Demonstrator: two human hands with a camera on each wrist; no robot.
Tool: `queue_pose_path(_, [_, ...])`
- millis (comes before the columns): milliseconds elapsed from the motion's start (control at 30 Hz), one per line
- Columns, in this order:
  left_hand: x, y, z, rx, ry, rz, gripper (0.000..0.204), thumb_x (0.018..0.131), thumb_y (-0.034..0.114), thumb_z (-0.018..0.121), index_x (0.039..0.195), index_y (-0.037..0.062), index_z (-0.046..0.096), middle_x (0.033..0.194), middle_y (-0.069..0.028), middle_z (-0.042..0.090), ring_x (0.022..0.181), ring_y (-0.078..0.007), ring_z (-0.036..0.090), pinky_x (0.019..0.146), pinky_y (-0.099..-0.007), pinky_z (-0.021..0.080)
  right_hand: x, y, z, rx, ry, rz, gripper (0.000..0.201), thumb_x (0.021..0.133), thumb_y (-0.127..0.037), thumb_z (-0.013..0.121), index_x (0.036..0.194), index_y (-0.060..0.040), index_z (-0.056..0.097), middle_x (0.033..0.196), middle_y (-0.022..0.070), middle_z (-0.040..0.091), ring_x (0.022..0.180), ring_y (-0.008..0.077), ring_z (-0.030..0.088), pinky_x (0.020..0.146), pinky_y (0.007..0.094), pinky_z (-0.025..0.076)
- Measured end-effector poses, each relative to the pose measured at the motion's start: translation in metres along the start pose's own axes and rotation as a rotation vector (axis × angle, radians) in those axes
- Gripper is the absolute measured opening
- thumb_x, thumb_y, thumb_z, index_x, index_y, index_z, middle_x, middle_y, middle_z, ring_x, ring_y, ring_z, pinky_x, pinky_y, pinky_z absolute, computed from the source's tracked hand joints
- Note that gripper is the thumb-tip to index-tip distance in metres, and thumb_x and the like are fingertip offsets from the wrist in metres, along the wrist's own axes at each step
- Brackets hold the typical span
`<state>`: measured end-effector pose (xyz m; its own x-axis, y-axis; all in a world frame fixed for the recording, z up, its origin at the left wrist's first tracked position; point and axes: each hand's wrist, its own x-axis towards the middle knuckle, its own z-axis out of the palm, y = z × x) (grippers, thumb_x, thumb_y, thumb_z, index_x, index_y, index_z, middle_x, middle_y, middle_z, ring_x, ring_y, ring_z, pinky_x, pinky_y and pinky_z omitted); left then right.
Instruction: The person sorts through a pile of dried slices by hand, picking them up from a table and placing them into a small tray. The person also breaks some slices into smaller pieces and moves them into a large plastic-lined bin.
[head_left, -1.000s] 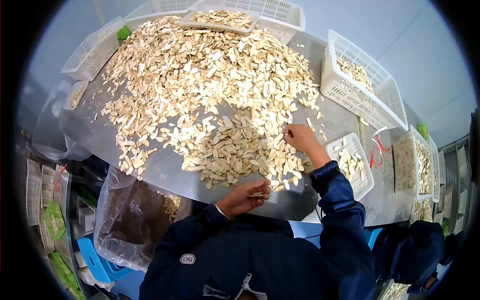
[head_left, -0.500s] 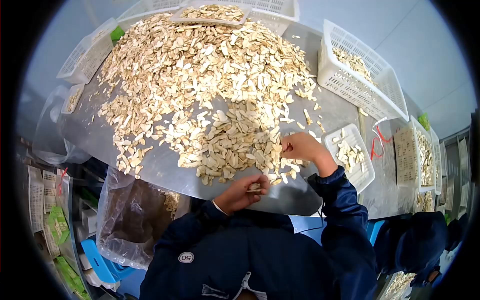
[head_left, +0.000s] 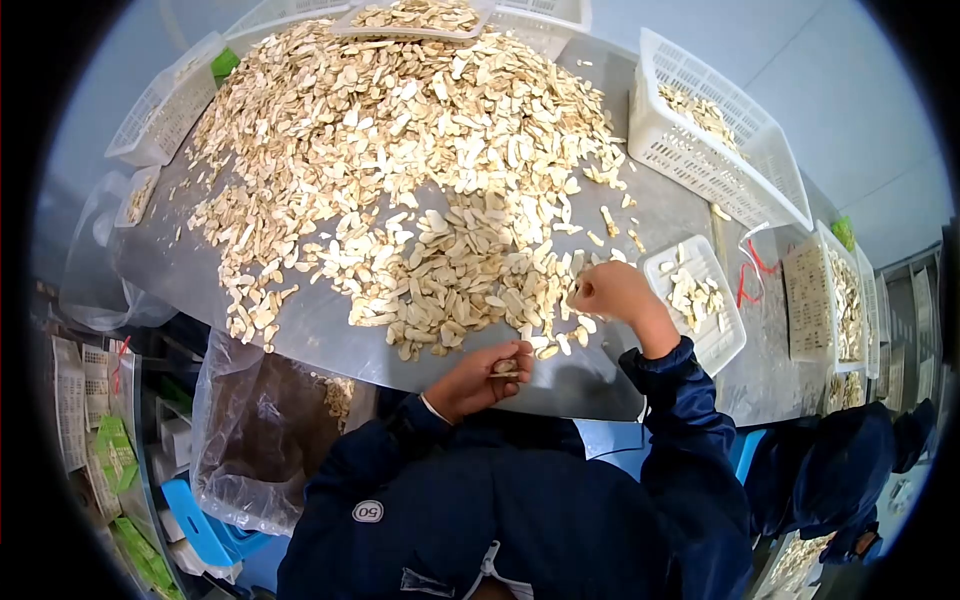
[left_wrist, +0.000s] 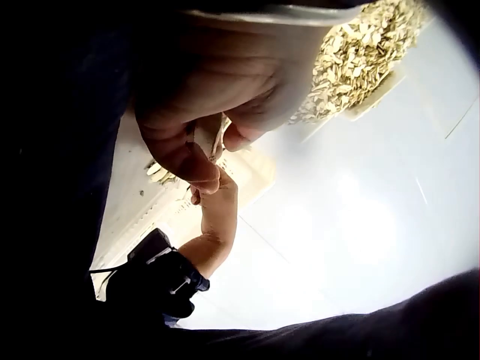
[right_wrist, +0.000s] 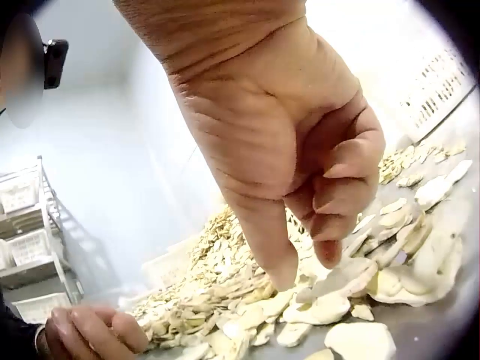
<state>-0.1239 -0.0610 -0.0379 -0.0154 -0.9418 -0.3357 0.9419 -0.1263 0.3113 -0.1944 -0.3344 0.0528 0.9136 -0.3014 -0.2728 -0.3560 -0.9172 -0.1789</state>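
Observation:
Pale dried slices (head_left: 400, 130) are heaped over a metal table, with a darker patch of them (head_left: 455, 280) in front of the person. The left hand (head_left: 480, 378) is at the table's near edge, its curled fingers and thumb holding a few slices (head_left: 507, 369). In the left wrist view, a slice (left_wrist: 208, 135) shows between its thumb and fingers. The right hand (head_left: 622, 300) is low over the right edge of the spread. In the right wrist view, its thumb and forefinger tips are parted just above loose slices (right_wrist: 341, 281), with no slice visible between them.
A shallow white tray (head_left: 725, 347) with some slices lies to the right. Beyond it stands a large perforated crate (head_left: 700, 160); another crate (head_left: 810, 305) sits farther right. A plastic-lined bin (head_left: 250, 430) is below the table's left edge. Another person's dark sleeve (head_left: 835, 470) shows lower right.
The right hand has moved back toward the person and slightly right along the edge of the spread. The left hand stays near the table edge, still holding its slices. The head view has shifted slightly.

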Motion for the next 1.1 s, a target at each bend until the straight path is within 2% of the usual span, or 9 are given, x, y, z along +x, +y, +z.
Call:
queue_pose_path(300, [0.002,-0.004,-0.001,0.027,-0.012,-0.011,0.029,0.109,0.03,0.045,0.123,0.0075,0.056,0.102,-0.0021,0.065,0.086,-0.0107,0.063,0.069,-0.0241,0.05,-0.009,0.016,0.012,-0.024,0.034,0.007,0.026,0.078,-0.032,0.071,0.081,-0.0059,0.073,0.072,0.0128,0.07,0.068,0.0329,0.067,0.063,0.0407,0.052])
queue_pose_path(400, [0.003,-0.004,0.004,0.05,0.0,-0.033,0.029,0.108,0.03,0.045,0.124,0.0087,0.057,0.102,-0.0016,0.066,0.086,-0.0111,0.064,0.069,-0.0237,0.05,-0.026,0.01,-0.005,0.431,-0.095,-0.157,0.026,0.085,-0.029,0.068,0.083,-0.0027,0.072,0.075,0.0154,0.07,0.066,0.0338,0.066,0.062,0.0399,0.052])
queue_pose_path(500, [0.002,-0.002,0.013,0.089,0.006,-0.048,0.03,0.108,0.032,0.044,0.121,0.0094,0.058,0.102,-0.0018,0.066,0.087,-0.0107,0.064,0.067,-0.0225,0.049,-0.048,-0.011,-0.026,0.728,-0.345,-0.038,0.026,0.089,-0.027,0.066,0.086,-0.0014,0.071,0.078,0.0169,0.07,0.068,0.035,0.065,0.062,0.0407,0.051])
queue_pose_path(600, [0.005,-0.003,0.01,0.091,-0.074,-0.118,0.029,0.108,0.033,0.041,0.113,0.0097,0.058,0.102,-0.0026,0.064,0.086,-0.0098,0.064,0.064,-0.0219,0.048,-0.048,0.011,0.017,0.183,0.005,-0.057,0.025,0.087,-0.027,0.068,0.085,-0.0018,0.068,0.077,0.0158,0.069,0.068,0.036,0.065,0.062,0.0422,0.05])
queue_pose_path(700, [0.01,-0.008,-0.007,0.135,-0.207,-0.143,0.029,0.108,0.033,0.039,0.105,0.0103,0.057,0.1,-0.0037,0.062,0.085,-0.0096,0.063,0.061,-0.0221,0.046,-0.052,0.013,0.041,0.043,0.133,0.017,0.02,0.084,-0.024,0.066,0.082,-0.0052,0.068,0.076,0.0152,0.069,0.073,0.0368,0.067,0.063,0.0452,0.051])
queue_pose_path(833, [0.006,-0.021,-0.025,0.176,-0.262,-0.155,0.033,0.109,0.036,0.038,0.101,0.0103,0.057,0.105,-0.0064,0.063,0.083,-0.0107,0.064,0.06,-0.022,0.047,-0.061,0.008,0.042,0.167,0.177,0.038,0.016,0.084,-0.022,0.066,0.083,-0.0056,0.067,0.074,0.014,0.067,0.073,0.0363,0.066,0.062,0.046,0.049])
queue_pose_path(900, [0.001,-0.023,-0.02,0.203,-0.165,-0.204,0.036,0.109,0.038,0.037,0.103,0.0099,0.058,0.108,-0.0072,0.064,0.083,-0.0111,0.065,0.06,-0.0221,0.048,-0.065,0.005,0.032,0.239,0.146,0.052,0.016,0.085,-0.022,0.066,0.084,-0.0062,0.067,0.073,0.0131,0.066,0.072,0.0357,0.065,0.061,0.0462,0.048])
queue_pose_path(1000, [-0.012,-0.014,0.009,0.16,-0.056,-0.224,0.037,0.108,0.04,0.038,0.107,0.0099,0.06,0.11,-0.0078,0.065,0.085,-0.0115,0.065,0.061,-0.0224,0.05,-0.072,-0.01,0.015,0.636,-0.005,-0.098,0.016,0.086,-0.019,0.069,0.083,-0.0046,0.064,0.073,0.0121,0.067,0.067,0.0321,0.064,0.061,0.0391,0.048])
queue_pose_path(1100, [-0.014,-0.008,0.019,0.098,-0.014,-0.226,0.037,0.109,0.04,0.039,0.112,0.0098,0.059,0.107,-0.0067,0.066,0.087,-0.012,0.065,0.06,-0.022,0.051,-0.069,-0.038,0.011,0.731,-0.049,-0.269,0.02,0.087,-0.025,0.071,0.084,-0.0058,0.067,0.071,0.0123,0.067,0.064,0.0319,0.064,0.059,0.0398,0.049])
